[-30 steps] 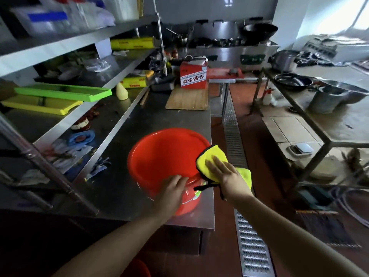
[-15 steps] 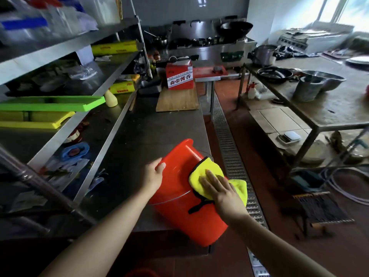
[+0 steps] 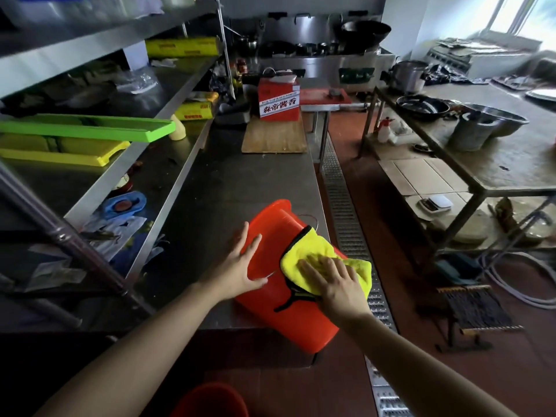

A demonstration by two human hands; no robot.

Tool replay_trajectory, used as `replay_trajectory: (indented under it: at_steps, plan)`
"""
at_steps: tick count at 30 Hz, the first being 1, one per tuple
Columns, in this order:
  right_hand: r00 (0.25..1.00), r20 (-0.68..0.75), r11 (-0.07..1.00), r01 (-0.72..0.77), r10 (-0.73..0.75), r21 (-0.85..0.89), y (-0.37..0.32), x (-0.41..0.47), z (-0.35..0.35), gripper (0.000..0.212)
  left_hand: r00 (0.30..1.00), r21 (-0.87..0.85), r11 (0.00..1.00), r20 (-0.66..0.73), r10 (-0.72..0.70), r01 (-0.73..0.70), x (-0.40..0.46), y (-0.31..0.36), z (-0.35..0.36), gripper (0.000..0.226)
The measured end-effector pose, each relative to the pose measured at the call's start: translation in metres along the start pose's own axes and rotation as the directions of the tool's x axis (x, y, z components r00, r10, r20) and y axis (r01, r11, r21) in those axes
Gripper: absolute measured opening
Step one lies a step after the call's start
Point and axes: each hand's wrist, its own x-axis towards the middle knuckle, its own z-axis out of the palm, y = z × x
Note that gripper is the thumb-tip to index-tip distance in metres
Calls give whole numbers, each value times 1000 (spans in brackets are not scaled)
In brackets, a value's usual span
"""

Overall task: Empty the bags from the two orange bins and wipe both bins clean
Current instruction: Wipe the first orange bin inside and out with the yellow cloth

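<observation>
On the near end of a steel desk (image 3: pixel 228 182), the right hand (image 3: pixel 337 281) lies flat, its fingers (image 3: pixel 310 266) straight and slightly spread, pressing a yellow microfibre cloth (image 3: pixel 313 251) with black edging against the outer wall of an orange bin (image 3: pixel 279 266). Just to the left, the left hand (image 3: pixel 240 266) rests open on the same wall, fingers straight and fanned, palm steadying the bin and gripping nothing. This bin lies tipped on its side; its long axis runs from the rim, up and away on the desk, to the base, which juts past the desk's near edge toward the person and slightly to their right. Both hands sit on the upward-facing side at mid-length, the cloth hand nearer the base end, so a wiping stroke would likely travel along that axis, with the left hand well placed to roll the bin. A thin wire handle (image 3: pixel 310 218) shows near the rim. Below, at the bottom edge of the view, the curved rim of a second orange bin (image 3: pixel 210 398) is partly seen on the floor. Farther along the desk stand a wooden cutting board (image 3: pixel 273 139) and a red carton (image 3: pixel 279 100) on it. Shelves (image 3: pixel 150 94) run along the left.
</observation>
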Motion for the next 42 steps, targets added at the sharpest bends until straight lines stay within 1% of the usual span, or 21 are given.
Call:
replay_trajectory:
  at_steps: [3,5,7,8,9,10,11,12,13,15,16,19,22,24,26,28,30,32,37,40,42]
  plan:
    - [999,-35,1000,14,-15,-26,0,4,-3,84,989,-101,994,-141,38,-52,3,-9,-12,76]
    - [999,-46,999,20,-22,-28,-1,8,-3,77,970,-124,991,-244,12,-44,6,-15,-23,57]
    - [998,-54,1000,24,-25,-15,-1,11,-2,72,934,-53,996,-347,-86,72,9,-24,-33,52]
    - [998,-57,1000,26,-26,-2,-1,12,-2,72,909,18,993,-404,-96,113,10,-28,-36,52]
    - [998,-62,1000,23,-22,14,-1,14,-1,72,892,104,990,-450,-40,97,11,-31,-38,51]
    - [997,-69,999,19,-17,32,0,16,0,73,882,190,982,-465,70,23,12,-33,-39,48]
    - [997,-79,998,16,-12,54,0,18,1,74,878,251,965,-443,182,-74,14,-33,-37,45]
    - [996,-87,997,13,-6,79,0,19,1,74,889,257,956,-391,238,-142,16,-31,-33,42]
    - [995,-96,994,8,2,110,-1,21,2,74,917,196,969,-339,212,-151,16,-27,-28,42]
    - [992,-125,984,-13,36,176,2,27,1,67,966,16,999,-257,40,-37,15,-22,-20,47]
    - [990,-130,979,-31,58,203,3,32,0,62,971,-41,999,-239,-15,5,15,-24,-16,50]
    - [991,-82,979,-90,107,184,-5,55,-10,56,978,-169,985,-194,-73,40,16,-29,-15,53]
    - [995,60,991,-84,78,106,-32,78,-13,63,991,-311,950,-105,-77,41,22,-33,-21,53]
    - [997,64,992,-52,45,118,-40,86,-16,70,996,-349,935,-48,-80,59,27,-39,-25,54]
    - [999,-12,995,-33,34,92,-29,91,-17,70,997,-380,922,-4,-83,75,29,-44,-27,54]
    - [998,62,997,-27,23,70,-15,92,-12,72,997,-381,922,5,-73,69,30,-45,-27,53]
    - [987,158,992,-10,-9,123,-17,86,1,79,998,-372,926,8,-60,59,32,-47,-27,53]
    - [992,115,994,35,-47,103,-36,78,15,81,998,-372,926,36,-56,65,34,-49,-29,52]
    - [967,16,963,255,-255,-86,-85,64,41,74,994,-406,909,96,-57,92,38,-53,-32,51]
    - [961,31,953,275,-273,-128,-97,69,43,70,994,-435,896,99,-53,91,38,-53,-31,52]
    - [948,78,942,316,-308,-117,-94,76,40,64,995,-437,896,92,-46,82,35,-54,-27,54]
